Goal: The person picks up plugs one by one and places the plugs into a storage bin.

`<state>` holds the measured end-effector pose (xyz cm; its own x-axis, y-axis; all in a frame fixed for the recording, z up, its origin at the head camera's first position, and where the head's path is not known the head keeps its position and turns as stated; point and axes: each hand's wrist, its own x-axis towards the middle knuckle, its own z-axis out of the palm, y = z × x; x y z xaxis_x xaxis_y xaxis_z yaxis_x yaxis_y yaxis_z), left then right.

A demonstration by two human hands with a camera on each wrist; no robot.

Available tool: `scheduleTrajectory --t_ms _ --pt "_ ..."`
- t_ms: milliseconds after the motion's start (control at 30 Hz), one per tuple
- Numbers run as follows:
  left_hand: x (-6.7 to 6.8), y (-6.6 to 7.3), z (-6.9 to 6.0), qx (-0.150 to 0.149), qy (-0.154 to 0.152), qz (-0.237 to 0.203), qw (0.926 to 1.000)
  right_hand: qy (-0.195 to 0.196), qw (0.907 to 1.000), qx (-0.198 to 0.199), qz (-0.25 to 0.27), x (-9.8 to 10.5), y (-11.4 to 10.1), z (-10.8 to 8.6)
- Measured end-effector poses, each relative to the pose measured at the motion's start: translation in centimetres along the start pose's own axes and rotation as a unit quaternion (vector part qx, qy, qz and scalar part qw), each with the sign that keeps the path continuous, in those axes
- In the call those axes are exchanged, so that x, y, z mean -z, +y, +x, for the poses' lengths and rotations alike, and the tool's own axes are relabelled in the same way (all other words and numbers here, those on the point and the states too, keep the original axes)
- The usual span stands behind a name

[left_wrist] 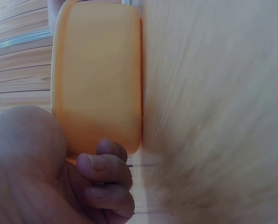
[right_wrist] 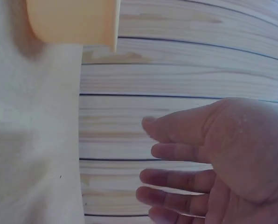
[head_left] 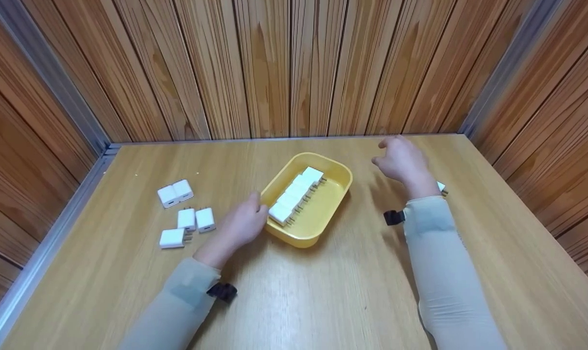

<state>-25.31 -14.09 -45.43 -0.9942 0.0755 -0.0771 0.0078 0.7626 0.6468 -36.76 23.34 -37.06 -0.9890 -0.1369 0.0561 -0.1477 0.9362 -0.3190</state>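
A yellow tray stands mid-table with a slanting row of several white plug adapters inside, prongs toward the right. My left hand grips its left rim; the left wrist view shows that hand with curled fingers against the tray's outer wall. To the right of the tray, my right hand is raised above the table holding nothing; in the right wrist view its fingers are loosely extended. Partly hidden behind the right wrist lies another white adapter.
On the left of the table lie several white adapters: a touching pair, two more nearer, and one on its side. Wooden plank walls close off the back and both sides. Small light specks dot the back left.
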Motion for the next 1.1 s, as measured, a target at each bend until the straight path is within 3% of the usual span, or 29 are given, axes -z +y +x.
scheduleTrajectory --t_ms 200,633,1100 --pt "0.0 0.1 0.0 -0.007 0.002 -0.016 0.9998 -0.030 0.9983 -0.009 -0.049 -0.2 1.4 0.0" --pt "0.1 0.1 0.0 0.008 -0.009 -0.019 0.9997 -0.110 0.9923 -0.054 -0.020 -0.4 3.3 -0.2" --pt "0.0 0.0 0.0 -0.011 0.004 -0.019 0.9997 -0.126 0.9875 -0.081 -0.048 -0.9 4.9 -0.2"
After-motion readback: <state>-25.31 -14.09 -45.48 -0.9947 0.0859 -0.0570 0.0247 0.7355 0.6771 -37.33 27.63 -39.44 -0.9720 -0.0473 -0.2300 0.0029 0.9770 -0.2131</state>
